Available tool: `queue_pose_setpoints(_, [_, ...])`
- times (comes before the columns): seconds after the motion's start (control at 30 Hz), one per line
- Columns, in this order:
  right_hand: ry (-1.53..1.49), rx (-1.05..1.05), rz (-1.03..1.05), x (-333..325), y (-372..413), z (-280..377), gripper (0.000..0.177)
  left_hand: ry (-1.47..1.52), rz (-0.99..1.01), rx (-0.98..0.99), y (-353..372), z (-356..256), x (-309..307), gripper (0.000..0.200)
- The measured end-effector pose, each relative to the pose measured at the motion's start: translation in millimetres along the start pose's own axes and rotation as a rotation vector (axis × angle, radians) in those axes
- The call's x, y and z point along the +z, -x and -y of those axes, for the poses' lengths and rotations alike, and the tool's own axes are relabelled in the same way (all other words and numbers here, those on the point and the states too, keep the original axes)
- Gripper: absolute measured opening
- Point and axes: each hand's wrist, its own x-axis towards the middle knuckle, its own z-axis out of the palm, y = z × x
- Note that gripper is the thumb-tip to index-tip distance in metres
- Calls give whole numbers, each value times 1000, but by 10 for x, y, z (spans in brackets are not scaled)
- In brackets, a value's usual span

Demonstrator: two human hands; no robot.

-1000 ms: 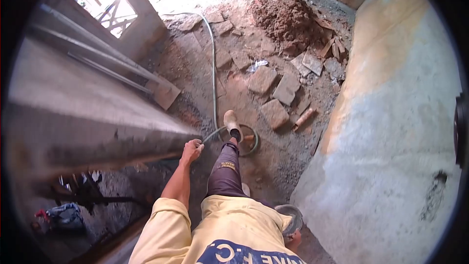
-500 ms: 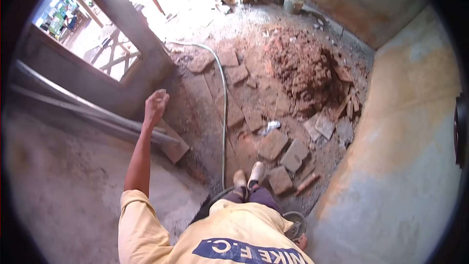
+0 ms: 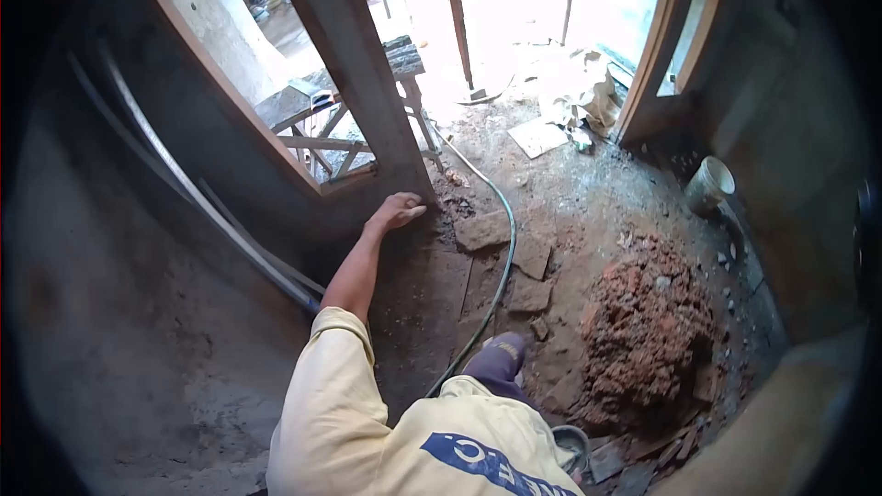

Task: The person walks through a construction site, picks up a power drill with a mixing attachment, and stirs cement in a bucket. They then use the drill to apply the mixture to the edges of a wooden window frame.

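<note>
Left hand (image 3: 399,211): released, fingers loosely curled near the post (image 3: 354,64)
Right hand (image 3: 577,475): at bucket (image 3: 559,432), grip unclear
Footing: best clear of hose (image 3: 513,243), bucket level

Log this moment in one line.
left hand: empty, near grey wall post | right hand: at grey round container, grip unclear | reddish soil heap: ahead

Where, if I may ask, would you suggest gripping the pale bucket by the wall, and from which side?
I'd take the pale bucket by its rim, from above on the side away from the wall: its round mouth opens upward, and the wall stands close behind.
</note>
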Motion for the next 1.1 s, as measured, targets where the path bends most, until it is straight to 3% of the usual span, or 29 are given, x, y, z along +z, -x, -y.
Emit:
queue_pose_setpoints(0.1, [9, -59, 12, 792, -323, 877, 30, -229, -41, -135, -194, 617, 45, 42])
queue_pose_setpoints(0.17, [-2, -105, 13, 1353, -542, 1416, 30, -29, -101, -471, -90, 732, 138, 43])
queue_pose_setpoints(0.23, [-6, -154, 7, 1880, -771, 1937, 30, -83, -162, -572, -63, 1106, 447, 40])
queue_pose_setpoints(0.3, [-31, -208, 3, 2411, -1035, 2491, 30, -6, -214, -786, -3, 1179, 766, 40])
queue_pose_setpoints(0.33, [-40, -228, 7, 2669, -1182, 2717, 30, 85, -209, -1042, -21, 1202, 971, 40])
queue_pose_setpoints(0.37, [-56, -159, -7, 2839, -1396, 2921, 31, 256, -272, -1178, -11, 1232, 1195, 42])
queue_pose_setpoints(0.47, [16, -100, 39, 3695, -1541, 3869, 29, 407, -140, -1574, -549, 801, 1685, 45])
queue_pose_setpoints(0.5, [38, -95, 76, 3917, -1648, 4130, 29, 351, -50, -1581, -695, 556, 1704, 45])
queue_pose_setpoints(0.53, [51, -161, 79, 4191, -1695, 4331, 29, 388, 84, -1366, -1020, 193, 1726, 46])
queue_pose_setpoints(0.57, [62, -98, 15, 4521, -1696, 4575, 30, 442, 203, -1139, -1433, -175, 1711, 47])
queue_pose_setpoints(0.6, [54, -107, -1, 4874, -1517, 4882, 31, 540, 240, -1035, -1718, -363, 1709, 49])
queue_pose_setpoints(0.67, [147, -69, 0, 5415, -1666, 5314, 30, 681, 232, -1025, -2258, -624, 1791, 51])
queue_pose_setpoints(0.8, [186, -215, 183, 6442, -2156, 5982, 33, 631, 141, -982, -2963, -1072, 1626, 58])
queue_pose_setpoints(0.9, [158, -204, 338, 7268, -2228, 6543, 35, 685, -154, -1132, -2752, -1122, 1663, 64])
queue_pose_setpoints(0.97, [144, -160, 279, 7868, -2320, 6772, 35, 604, -313, -1322, -2312, -1137, 1803, 67])
queue_pose_setpoints(1.07, [228, -219, 342, 8654, -3025, 6765, 32, 510, -327, -1569, -1484, -1578, 2035, 64])
queue_pose_setpoints(1.1, [270, -207, 331, 8853, -3215, 6703, 31, 543, -221, -1606, -1269, -1809, 2058, 65])
